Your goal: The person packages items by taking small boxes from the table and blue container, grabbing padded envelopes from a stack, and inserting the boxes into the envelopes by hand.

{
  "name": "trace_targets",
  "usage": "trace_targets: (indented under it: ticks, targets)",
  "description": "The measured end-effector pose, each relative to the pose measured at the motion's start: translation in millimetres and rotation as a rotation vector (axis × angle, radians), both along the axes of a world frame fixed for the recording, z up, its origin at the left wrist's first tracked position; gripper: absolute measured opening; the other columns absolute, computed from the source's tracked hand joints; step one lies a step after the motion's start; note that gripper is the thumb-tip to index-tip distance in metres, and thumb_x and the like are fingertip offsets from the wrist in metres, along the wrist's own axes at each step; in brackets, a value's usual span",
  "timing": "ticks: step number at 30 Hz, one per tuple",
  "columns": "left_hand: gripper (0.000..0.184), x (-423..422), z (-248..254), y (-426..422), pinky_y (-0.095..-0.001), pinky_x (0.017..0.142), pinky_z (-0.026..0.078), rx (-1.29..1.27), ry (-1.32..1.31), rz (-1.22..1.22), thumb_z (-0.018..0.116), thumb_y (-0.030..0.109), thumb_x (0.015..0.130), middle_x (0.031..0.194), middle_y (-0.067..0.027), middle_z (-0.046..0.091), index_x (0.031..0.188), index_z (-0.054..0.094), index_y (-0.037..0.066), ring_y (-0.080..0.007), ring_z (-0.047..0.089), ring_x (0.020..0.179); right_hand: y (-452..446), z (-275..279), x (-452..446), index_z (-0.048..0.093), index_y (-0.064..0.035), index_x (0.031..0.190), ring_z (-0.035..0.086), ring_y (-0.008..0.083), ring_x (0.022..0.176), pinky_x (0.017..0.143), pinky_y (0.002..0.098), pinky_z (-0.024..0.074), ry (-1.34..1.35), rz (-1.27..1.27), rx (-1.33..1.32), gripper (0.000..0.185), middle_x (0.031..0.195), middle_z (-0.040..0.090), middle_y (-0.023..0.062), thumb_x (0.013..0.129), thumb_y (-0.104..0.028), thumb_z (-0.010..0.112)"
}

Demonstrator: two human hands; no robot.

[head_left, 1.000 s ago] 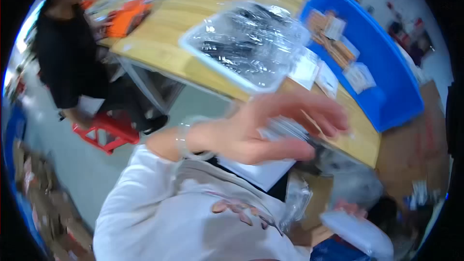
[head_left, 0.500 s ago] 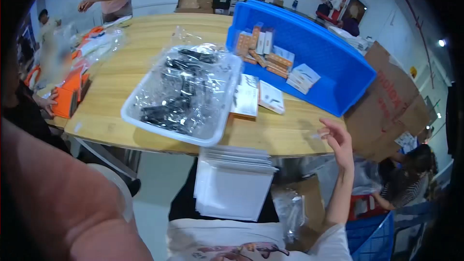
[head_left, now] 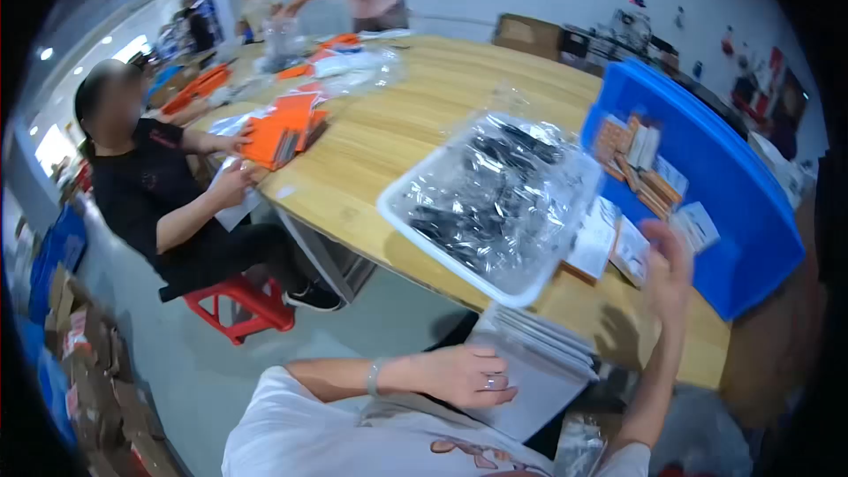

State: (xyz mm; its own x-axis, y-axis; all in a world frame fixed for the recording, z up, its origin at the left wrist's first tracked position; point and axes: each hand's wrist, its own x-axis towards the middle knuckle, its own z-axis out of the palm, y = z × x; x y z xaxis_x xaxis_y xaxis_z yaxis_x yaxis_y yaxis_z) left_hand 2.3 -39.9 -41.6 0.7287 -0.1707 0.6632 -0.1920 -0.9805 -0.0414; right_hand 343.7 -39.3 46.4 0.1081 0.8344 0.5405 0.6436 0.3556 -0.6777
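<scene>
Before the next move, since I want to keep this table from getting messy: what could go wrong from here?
The white stack lies close to the left hand with no firm grip evident, so pieces might slide off. The tub sits near the table's edge, so a bump could spill its clear-wrapped items. The right hand, blurred, is near the flat white boxes and may nudge them.
</scene>
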Motion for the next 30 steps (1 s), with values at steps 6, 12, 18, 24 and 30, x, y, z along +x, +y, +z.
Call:
trace_targets:
  ticks: [6,12,18,24,30]
  targets:
    - [0.048,22,-32,-4,-0.0374,0.096,0.04,-0.159,0.094,0.406,0.065,0.026,0.08,0.119,-0.0095,0.053,0.122,0.054,0.005,-0.0252,0.049,0.113,25,-99,-46,0.043,-0.0017,0.139,0.037,0.0349,0.136,0.112,0.0478,0.0273,-0.634,0.023,-0.07,0.068,0.146,0.042,0.0162,0.079,-0.022,0.067]
    - [0.034,15,-35,-4,-0.042,0.101,0.033,-0.097,0.263,0.459,0.061,0.031,0.083,0.127,-0.0053,0.05,0.109,0.053,0.011,-0.0218,0.047,0.117,-59,-85,-23,0.045,-0.0063,0.14,0.033,0.0345,0.139,0.111,0.0479,0.0281,-0.542,0.18,-0.208,0.072,0.149,0.04,0.013,0.077,-0.031,0.07]
    - [0.016,13,-29,-9,-0.0541,0.105,0.024,-0.009,0.183,0.353,0.062,0.024,0.08,0.114,0.0102,0.059,0.095,0.056,0.023,-0.0101,0.05,0.115,-129,-120,18,0.059,-0.0129,0.126,0.05,0.0304,0.121,0.101,0.042,0.0391,-0.786,-0.21,0.046,0.053,0.134,0.055,0.0039,0.074,-0.004,0.07]
    - [0.017,27,6,-25,-0.0553,0.107,0.027,-0.004,0.33,0.409,0.06,0.019,0.077,0.104,0.005,0.057,0.092,0.055,0.021,-0.015,0.052,0.108,-173,-73,-53,0.06,-0.0049,0.121,0.059,0.0252,0.098,0.094,0.0355,0.0409,0.208,-0.603,0.057,0.047,0.119,0.063,0.0074,0.075,-0.002,0.069]
    - [0.028,39,-4,-51,-0.0545,0.106,0.029,-0.183,0.162,0.218,0.068,0.022,0.077,0.098,0.0,0.058,0.103,0.059,0.017,-0.018,0.052,0.101,-186,-48,-88,0.061,-0.0035,0.117,0.059,0.0198,0.082,0.09,0.034,0.0381,0.147,-0.23,0.2,0.042,0.106,0.066,0.0081,0.078,-0.014,0.071]
